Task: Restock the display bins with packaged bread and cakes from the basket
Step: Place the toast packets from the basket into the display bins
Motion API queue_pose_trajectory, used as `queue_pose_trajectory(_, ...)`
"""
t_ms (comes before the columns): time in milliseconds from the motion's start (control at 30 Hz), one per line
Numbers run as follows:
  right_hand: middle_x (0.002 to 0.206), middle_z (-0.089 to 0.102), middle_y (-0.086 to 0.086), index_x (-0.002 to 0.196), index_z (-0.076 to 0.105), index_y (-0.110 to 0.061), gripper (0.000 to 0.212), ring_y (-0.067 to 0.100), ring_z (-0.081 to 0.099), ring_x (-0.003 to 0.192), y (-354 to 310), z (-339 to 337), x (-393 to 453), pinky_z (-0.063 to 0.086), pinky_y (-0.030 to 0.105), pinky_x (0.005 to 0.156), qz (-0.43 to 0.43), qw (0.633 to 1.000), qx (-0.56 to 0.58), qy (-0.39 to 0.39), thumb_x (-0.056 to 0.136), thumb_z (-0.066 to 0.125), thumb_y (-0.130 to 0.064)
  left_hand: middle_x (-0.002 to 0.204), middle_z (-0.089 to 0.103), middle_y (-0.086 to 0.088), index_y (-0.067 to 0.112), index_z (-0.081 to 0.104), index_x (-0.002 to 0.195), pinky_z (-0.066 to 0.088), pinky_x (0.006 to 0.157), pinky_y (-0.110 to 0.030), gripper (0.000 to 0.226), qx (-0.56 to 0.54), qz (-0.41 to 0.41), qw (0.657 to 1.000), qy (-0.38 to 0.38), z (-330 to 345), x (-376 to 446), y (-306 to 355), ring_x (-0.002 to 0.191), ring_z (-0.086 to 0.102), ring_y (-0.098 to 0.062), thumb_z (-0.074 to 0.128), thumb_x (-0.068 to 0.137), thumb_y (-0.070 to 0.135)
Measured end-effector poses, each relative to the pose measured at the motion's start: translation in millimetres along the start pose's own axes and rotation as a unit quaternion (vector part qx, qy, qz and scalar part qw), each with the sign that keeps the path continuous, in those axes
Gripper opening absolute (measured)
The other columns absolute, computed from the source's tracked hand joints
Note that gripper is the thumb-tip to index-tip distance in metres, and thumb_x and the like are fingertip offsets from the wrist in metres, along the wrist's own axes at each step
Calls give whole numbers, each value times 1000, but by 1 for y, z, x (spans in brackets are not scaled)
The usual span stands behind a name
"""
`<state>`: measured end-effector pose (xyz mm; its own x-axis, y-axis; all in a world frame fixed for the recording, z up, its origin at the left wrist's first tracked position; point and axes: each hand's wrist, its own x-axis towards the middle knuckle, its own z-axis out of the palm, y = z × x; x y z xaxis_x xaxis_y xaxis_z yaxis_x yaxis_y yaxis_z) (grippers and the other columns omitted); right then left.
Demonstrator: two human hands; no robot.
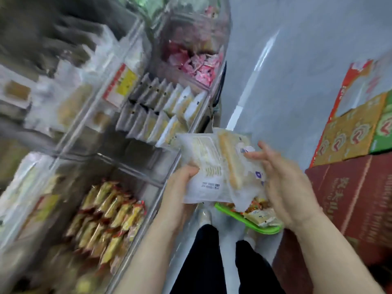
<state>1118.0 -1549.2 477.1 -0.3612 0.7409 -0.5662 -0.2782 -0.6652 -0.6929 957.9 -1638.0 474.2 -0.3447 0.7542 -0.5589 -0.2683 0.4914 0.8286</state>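
Note:
I hold a stack of white packaged bread packs (214, 166) in front of me, above the aisle floor. My left hand (180, 183) grips the stack's lower left edge, thumb on top. My right hand (284, 181) touches the stack's right side with fingers spread and loosely bent. Below the packs sits a green basket (265, 229) with more wrapped cakes in it. To the left, a clear display bin (191, 122) holds rows of similar pale bread packs standing on edge. The view is motion-blurred.
Another clear bin (110, 219) at lower left holds gold-and-red wrapped cakes; one above (191, 58) holds pink packets. Red and tan cardboard boxes (350, 187) are stacked on the right. Grey floor runs between, with my dark trousers (212, 262) below.

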Motion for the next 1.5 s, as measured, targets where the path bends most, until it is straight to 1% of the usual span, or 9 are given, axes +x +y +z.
queue_pose_trajectory(167,112,64,16,124,54,-6,60,27,64,91,-2,66,-19,52,43,84,144,985,-12,-92,65,67,-13,81,68,-1,15,66,86,54,77,-33,10,-100,-56,990,78,-50,-29,22,78,64,-18,57,90,18)
queue_pose_trajectory(300,80,69,8,84,72,-11,13,19,66,70,19,107,-30,55,30,67,203,958,-90,-182,71,72,-13,66,66,8,20,66,63,45,56,-12,32,24,4,999,38,-100,-44,35,63,61,-4,56,92,12)
queue_pose_trajectory(400,74,71,5,73,75,-15,9,16,69,65,41,127,-23,55,26,59,208,960,-82,-169,67,72,-10,109,68,16,27,75,85,45,81,-9,17,96,30,995,12,-135,-52,31,102,60,4,61,88,37)
queue_pose_trajectory(533,79,73,9,72,76,-13,14,21,70,70,63,144,-12,58,31,67,225,958,-104,-141,61,75,-6,144,46,10,36,68,116,30,107,-24,48,208,22,969,133,-174,-60,3,134,36,-2,58,77,62)
queue_pose_trajectory(700,86,73,13,87,73,-8,30,25,71,73,77,159,2,55,29,58,198,966,-129,-104,58,76,-3,152,30,-7,30,49,138,23,107,-29,50,374,-10,912,170,-199,-59,-54,140,24,-20,53,91,46)
queue_pose_trajectory(1000,92,72,19,96,69,-3,48,30,70,77,98,166,10,57,36,64,204,964,-166,-45,50,80,-4,155,24,-5,23,59,130,20,114,-26,35,340,-81,937,17,-207,-23,-82,144,22,-20,43,100,24)
queue_pose_trajectory(1200,87,73,16,90,71,-6,28,27,71,73,98,161,8,56,32,59,197,966,-151,-71,64,74,5,102,74,6,26,68,110,53,84,-26,42,-22,-91,994,51,-186,-32,-24,96,69,-9,46,92,57)
queue_pose_trajectory(1367,87,73,13,97,69,-4,25,24,71,74,82,163,9,55,27,56,200,959,-176,-98,74,69,5,109,72,-6,10,61,122,53,93,-37,36,-46,-94,994,-9,-183,-29,-9,101,68,-22,67,86,14)
queue_pose_trajectory(1500,88,72,13,99,65,-5,20,24,71,71,70,156,16,56,30,55,179,982,-61,14,79,65,-2,120,66,-17,6,58,126,48,99,-45,40,-196,-127,971,-41,-190,-25,-8,114,61,-32,61,86,5)
